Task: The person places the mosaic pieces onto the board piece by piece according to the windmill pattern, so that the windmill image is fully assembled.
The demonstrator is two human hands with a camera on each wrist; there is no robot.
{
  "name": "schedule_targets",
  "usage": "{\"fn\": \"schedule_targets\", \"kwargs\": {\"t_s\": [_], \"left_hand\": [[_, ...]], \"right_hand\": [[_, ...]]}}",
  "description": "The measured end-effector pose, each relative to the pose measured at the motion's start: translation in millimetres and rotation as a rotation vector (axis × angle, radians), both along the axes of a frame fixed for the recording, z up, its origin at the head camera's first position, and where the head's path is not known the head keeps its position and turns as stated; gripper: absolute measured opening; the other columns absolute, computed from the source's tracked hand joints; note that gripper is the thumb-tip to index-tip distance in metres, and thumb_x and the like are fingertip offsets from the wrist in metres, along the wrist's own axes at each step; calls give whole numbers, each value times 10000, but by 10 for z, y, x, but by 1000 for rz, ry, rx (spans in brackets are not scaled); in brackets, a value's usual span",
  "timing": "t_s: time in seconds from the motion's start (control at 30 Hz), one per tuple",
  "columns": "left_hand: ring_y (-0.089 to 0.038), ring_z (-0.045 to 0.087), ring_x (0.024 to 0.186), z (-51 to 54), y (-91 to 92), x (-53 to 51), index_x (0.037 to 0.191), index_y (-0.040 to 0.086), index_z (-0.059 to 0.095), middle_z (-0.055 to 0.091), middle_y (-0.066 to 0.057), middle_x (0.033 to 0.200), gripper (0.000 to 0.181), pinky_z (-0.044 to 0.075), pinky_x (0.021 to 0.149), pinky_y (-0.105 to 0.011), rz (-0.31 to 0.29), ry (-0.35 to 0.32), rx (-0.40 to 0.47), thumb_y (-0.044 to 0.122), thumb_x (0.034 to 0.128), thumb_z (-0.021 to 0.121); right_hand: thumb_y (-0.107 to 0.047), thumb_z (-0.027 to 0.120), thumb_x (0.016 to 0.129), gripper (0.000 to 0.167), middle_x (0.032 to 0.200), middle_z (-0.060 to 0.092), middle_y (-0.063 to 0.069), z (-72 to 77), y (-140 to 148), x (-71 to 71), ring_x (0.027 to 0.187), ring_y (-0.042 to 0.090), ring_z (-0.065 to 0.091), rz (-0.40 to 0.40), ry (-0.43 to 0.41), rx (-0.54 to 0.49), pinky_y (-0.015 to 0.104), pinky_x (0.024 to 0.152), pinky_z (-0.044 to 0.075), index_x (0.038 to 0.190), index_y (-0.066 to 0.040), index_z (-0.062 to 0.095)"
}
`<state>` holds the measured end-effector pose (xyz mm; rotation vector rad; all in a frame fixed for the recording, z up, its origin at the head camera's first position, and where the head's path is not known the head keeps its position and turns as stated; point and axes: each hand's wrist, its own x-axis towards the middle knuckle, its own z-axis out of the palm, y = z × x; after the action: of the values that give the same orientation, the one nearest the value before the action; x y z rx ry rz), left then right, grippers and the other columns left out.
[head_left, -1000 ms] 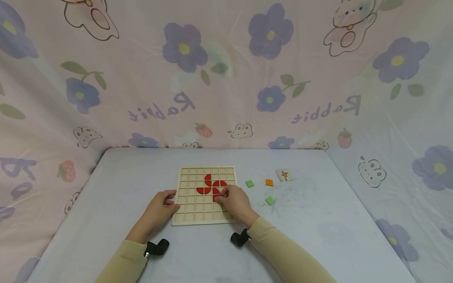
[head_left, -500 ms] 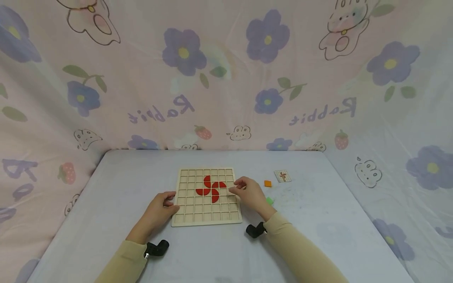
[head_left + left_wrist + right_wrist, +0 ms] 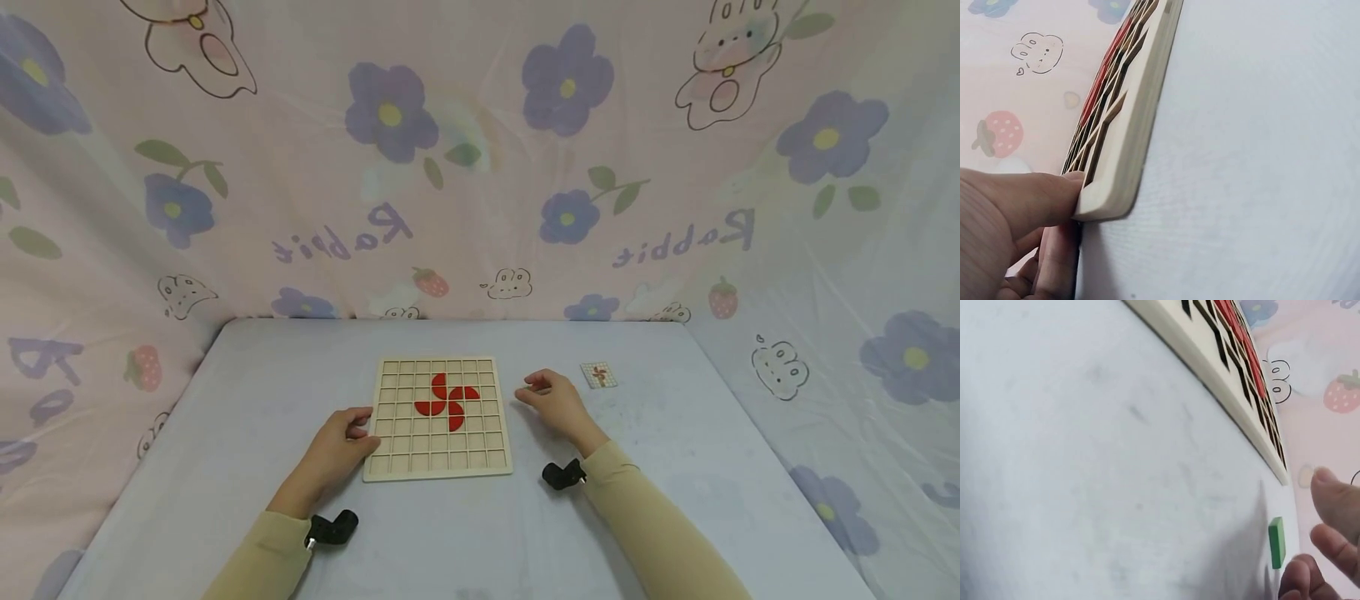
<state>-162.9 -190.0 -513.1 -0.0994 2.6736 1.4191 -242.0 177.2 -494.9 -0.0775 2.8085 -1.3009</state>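
Note:
A square wooden grid board (image 3: pixel 438 477) lies flat on the table. Several red quarter-round pieces (image 3: pixel 439 386) sit in its cells as a pinwheel. My left hand (image 3: pixel 333 452) rests at the board's left edge, thumb and fingertips touching it; in the left wrist view the thumb (image 3: pixel 1041 197) lies by the rim near a corner. Right of the board, my right hand (image 3: pixel 561 410) hovers with thumb and fingers apart. One green square tile (image 3: pixel 1277 542) stands out beside its fingers in the right wrist view. That hand hides the loose tiles in the head view.
A small pattern card (image 3: pixel 598 375) with a red pinwheel lies on the white-covered table (image 3: pixel 637 533), beyond my right hand. A printed curtain (image 3: pixel 480 208) surrounds the back and sides. Black cameras (image 3: pixel 333 527) sit on both wrists.
My right hand has left the lowest red piece, which now sits in the board, and moved right over the loose green and orange tiles, covering them. My left hand stays at the edge.

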Motion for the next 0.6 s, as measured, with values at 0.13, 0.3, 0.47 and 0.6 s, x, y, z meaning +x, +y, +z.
{"fn": "schedule_targets", "kwargs": {"t_s": [0.13, 0.3, 0.47, 0.6], "left_hand": [[-227, 509, 1040, 0, 0, -2, 1378, 48, 494, 509, -120, 1234, 538, 455, 807, -359, -4, -4, 1, 156, 891, 695], [-230, 511, 1035, -7, -8, -12, 1375, 49, 499, 507, -121, 1225, 536, 454, 798, -354, 0, 1, 1, 155, 888, 697], [-231, 505, 1039, -20, -13, -11, 1380, 50, 494, 503, -123, 1241, 545, 455, 788, -340, -5, -2, 5, 161, 888, 699], [-239, 509, 1049, -24, -17, -10, 1386, 52, 490, 504, -125, 1245, 548, 454, 805, -356, -17, 4, 7, 170, 892, 696]], "right_hand": [[-299, 740, 864, 397, 1073, 608, 90, -14, 6, -22, 1000, 249, 573, -33, -37, 17, 401, 824, 468, 1155, -55, 625], [-227, 740, 865, 339, 1022, 602, 94, -32, -22, -69, 942, 247, 557, -61, -67, 30, 401, 819, 446, 1124, -42, 624], [-190, 718, 881, 285, 1002, 577, 87, -64, -90, -72, 907, 233, 540, -99, -100, 84, 381, 779, 445, 1099, -44, 609], [-178, 702, 894, 288, 1003, 559, 95, -63, -139, -55, 892, 227, 533, -118, -101, 108, 367, 761, 447, 1112, -37, 579]]}}
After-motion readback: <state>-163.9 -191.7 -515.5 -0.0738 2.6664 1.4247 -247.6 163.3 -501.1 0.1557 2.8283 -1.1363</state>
